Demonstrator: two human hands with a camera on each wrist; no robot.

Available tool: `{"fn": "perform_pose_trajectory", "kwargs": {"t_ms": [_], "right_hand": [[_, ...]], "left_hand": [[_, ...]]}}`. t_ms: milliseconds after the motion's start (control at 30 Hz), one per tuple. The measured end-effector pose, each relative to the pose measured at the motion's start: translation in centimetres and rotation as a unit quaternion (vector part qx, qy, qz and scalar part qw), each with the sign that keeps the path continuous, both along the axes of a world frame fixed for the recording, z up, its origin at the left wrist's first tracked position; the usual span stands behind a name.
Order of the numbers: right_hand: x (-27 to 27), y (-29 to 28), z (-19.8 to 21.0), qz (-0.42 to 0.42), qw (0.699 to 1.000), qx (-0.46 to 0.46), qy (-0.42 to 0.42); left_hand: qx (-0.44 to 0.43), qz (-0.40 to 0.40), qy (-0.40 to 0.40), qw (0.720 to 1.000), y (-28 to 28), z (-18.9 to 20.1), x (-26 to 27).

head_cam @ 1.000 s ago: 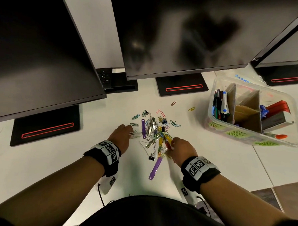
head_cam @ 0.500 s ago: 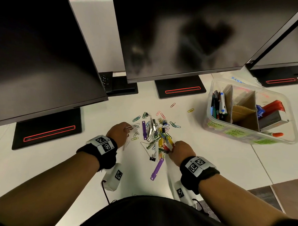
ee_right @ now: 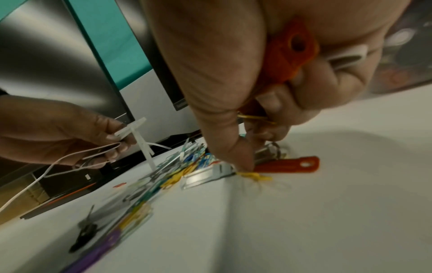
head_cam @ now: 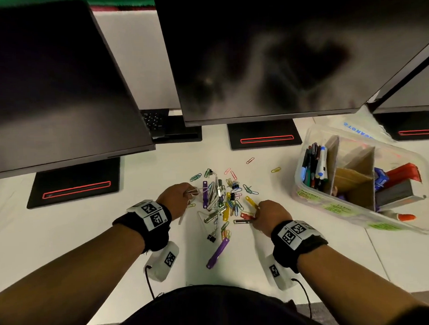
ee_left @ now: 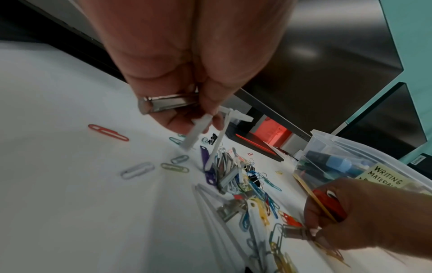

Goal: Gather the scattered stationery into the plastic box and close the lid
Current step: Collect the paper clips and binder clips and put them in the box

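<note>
The left hand (head_cam: pixel 176 197) is hovering at the left edge of the clip pile (head_cam: pixel 222 201) on the white worktop (head_cam: pixel 89 239), its fingers (ee_left: pixel 177 120) pinching white plastic fasteners (ee_left: pixel 211 129) and a metal clip. The right hand (head_cam: pixel 271 215) is clutching a red fastener (ee_right: pixel 287 53) while pressing into the pile. The open plastic box (head_cam: pixel 314 202) is sitting to the right.

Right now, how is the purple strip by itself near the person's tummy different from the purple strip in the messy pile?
The near purple strip lies alone on bare table, slanted; the far purple strip sits at the clip pile's left edge, pointing nearly straight away from the person. A white piece the left hand pinches dangles across the far strip; nothing touches the near one. Both are flat purple plastic with a hole at one end.
</note>
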State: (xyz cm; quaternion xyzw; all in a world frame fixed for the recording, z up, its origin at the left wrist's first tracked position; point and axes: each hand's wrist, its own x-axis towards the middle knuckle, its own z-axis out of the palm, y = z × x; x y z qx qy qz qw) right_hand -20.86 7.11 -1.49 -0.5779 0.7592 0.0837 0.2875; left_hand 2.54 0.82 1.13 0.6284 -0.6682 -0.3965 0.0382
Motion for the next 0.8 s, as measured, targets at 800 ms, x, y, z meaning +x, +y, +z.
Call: {"fn": "perform_pose_trajectory", "kwargs": {"t_ms": [800], "right_hand": [[-0.7,-0.7,0.6,0.065,0.997,0.005,-0.043]], "left_hand": [[0.039,0.013,0.072,0.997,-0.4,2.5,-1.8]]}}
